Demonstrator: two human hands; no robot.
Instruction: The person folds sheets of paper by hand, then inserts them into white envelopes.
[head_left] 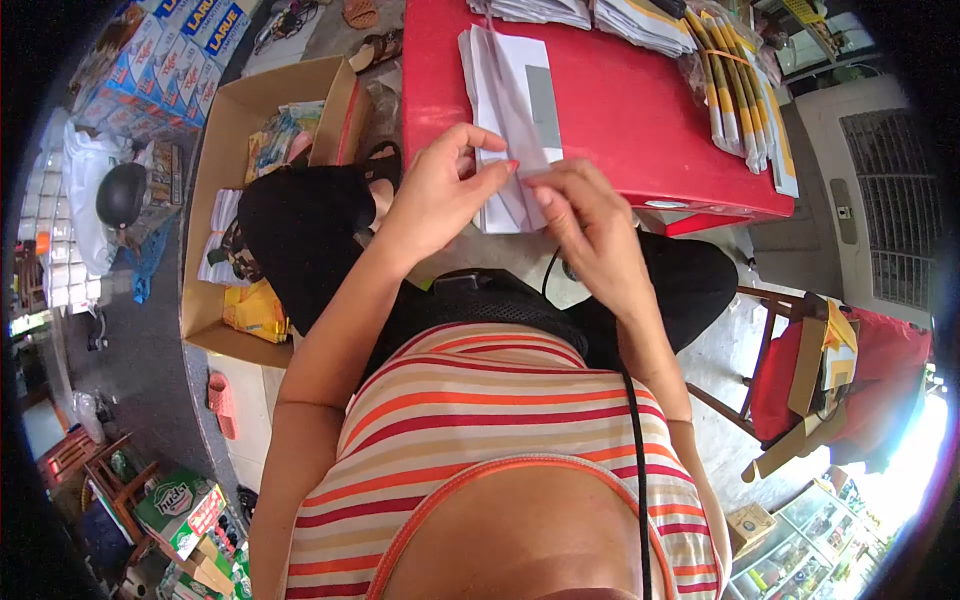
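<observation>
A thin whitish folded sheet (530,140), paper by its look, lies lengthwise over a small stack of white papers (483,85) at the red table's near edge. A grey patch marks the top paper of that stack. My left hand (450,190) has its fingers curled at the sheet's left side, with the thumb tip pressed on it. From the right, my right hand (590,220) pinches the sheet's edge between thumb and index finger. The sheet's underside is hidden.
The red table (620,110) carries more paper stacks (645,25) and a banded bundle of yellow-and-white envelopes (735,80). At left stands an open cardboard box (225,130) with packets inside. A chair (760,360) holding a carton is at right. A pink slipper (222,405) lies on the floor.
</observation>
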